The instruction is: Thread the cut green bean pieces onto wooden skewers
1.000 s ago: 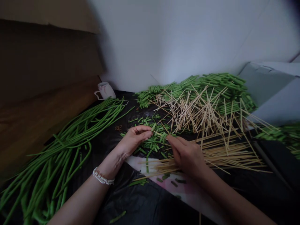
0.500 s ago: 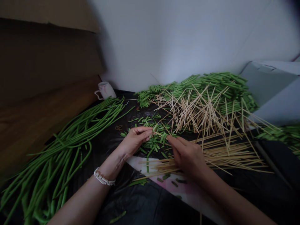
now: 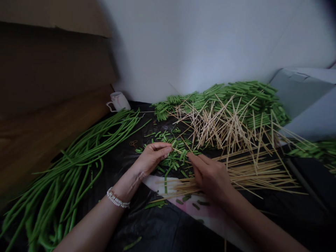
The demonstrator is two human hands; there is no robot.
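A thin bamboo skewer (image 3: 176,150) spans the gap between my two hands. My left hand (image 3: 154,154) pinches thumb and forefinger together at its far end, where a short piece of green stem (image 3: 173,142) shows at the fingertips. My right hand (image 3: 211,173) is closed around the other end, with green pieces bunched by its fingers. Beneath both hands lies a loose heap of cut stem pieces (image 3: 172,163), which look like garlic scape. Part of the skewer is hidden inside my right hand.
Long uncut scapes (image 3: 86,150) spread over the left side. Filled skewers (image 3: 252,94) are piled at the back, bare sticks pointing forward. Loose bamboo skewers (image 3: 262,175) lie by my right hand. A white mug (image 3: 120,101) stands back left on the black plastic sheet (image 3: 154,231).
Both hands keep almost the same place and grip on the skewer. The whole view has shifted very slightly.
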